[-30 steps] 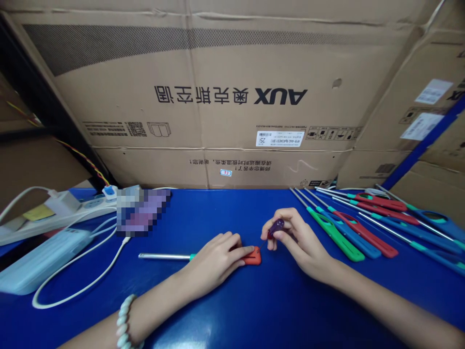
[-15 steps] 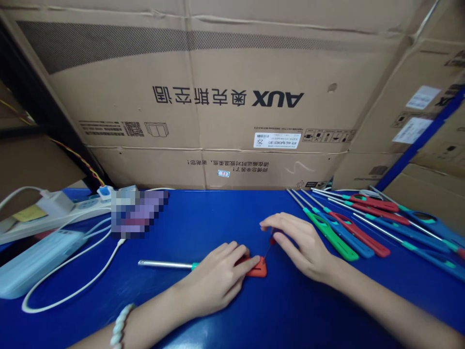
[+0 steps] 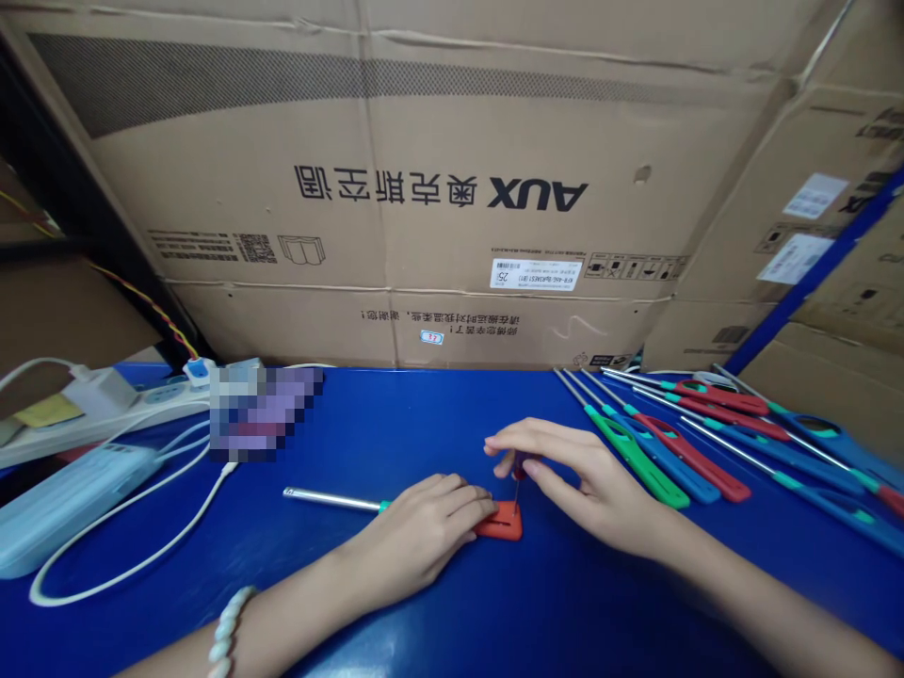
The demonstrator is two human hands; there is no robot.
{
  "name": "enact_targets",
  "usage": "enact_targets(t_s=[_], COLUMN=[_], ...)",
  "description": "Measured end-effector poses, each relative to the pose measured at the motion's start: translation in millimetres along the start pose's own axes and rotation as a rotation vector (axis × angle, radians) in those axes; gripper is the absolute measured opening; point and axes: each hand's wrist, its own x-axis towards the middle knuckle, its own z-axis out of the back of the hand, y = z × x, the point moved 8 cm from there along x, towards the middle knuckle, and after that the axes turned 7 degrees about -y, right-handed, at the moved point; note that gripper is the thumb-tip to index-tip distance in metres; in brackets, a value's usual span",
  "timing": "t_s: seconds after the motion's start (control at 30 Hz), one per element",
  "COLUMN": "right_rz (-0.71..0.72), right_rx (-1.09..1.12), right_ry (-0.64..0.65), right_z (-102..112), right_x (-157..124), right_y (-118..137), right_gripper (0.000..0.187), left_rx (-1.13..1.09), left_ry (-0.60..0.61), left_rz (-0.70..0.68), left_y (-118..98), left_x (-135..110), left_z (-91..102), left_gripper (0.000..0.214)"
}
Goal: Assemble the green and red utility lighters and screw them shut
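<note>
My left hand (image 3: 438, 527) presses a red long-neck lighter (image 3: 504, 521) flat on the blue table, its fingers closed over the body. The silver metal tube and a teal collar stick out to the left of the hand, and the red handle end shows on the right. In my right hand (image 3: 575, 476) is a small screwdriver (image 3: 519, 474) with a dark red handle, pinched between the fingers. Its thin shaft stands nearly upright, the tip at the handle end of the lighter. Most of the screwdriver's handle is hidden by the fingers.
Several more lighters lie at the right, among them a green lighter (image 3: 639, 459) and a blue lighter (image 3: 670, 461). At the left are a light-blue power bank (image 3: 77, 513), a white cable (image 3: 141, 565) and a power strip (image 3: 155, 405). A large cardboard sheet (image 3: 395, 122) stands behind.
The screwdriver has gone from leaning to nearly upright, as my right hand moved slightly left. My left index finger has drawn back from the lighter's end. The lighter's tube has tilted a little.
</note>
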Motion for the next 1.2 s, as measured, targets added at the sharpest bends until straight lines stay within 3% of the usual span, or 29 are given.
enact_targets(t_s=[0.2,0.43,0.63,0.77,0.87,1.03,1.2], right_rz=[0.026,-0.019,0.143,0.073,-0.003,0.046,0.06], right_rx=[-0.21,-0.054,-0.36,-0.208,-0.077,-0.238,-0.237], right_ry=[-0.163,-0.024,-0.221,-0.077,-0.069,-0.184,-0.091], right_z=[9,12,12,2,2,4,1], right_x=[-5,2,-7,-5,-5,-8,-4], right_y=[-14,-13,-5,-7,-14,-20,-11], right_gripper=[0.013,0.029,0.028,0.046,0.043,0.012,0.026], left_rx=[0.013,0.063,0.076,0.054,0.047,0.057,0.056], left_ry=[-0.004,-0.057,-0.067,-0.059,-0.052,-0.021,-0.036], left_rz=[0.023,0.046,0.066,0.057,0.04,0.044,0.043], left_y=[7,19,22,19,17,17,17], left_x=[1,0,-1,-2,-3,-3,-3], left_z=[2.7,3.0,3.1,6.4,10.4,11.0,11.1], left_gripper=[0.018,0.02,0.018,0.022,0.027,0.034,0.032])
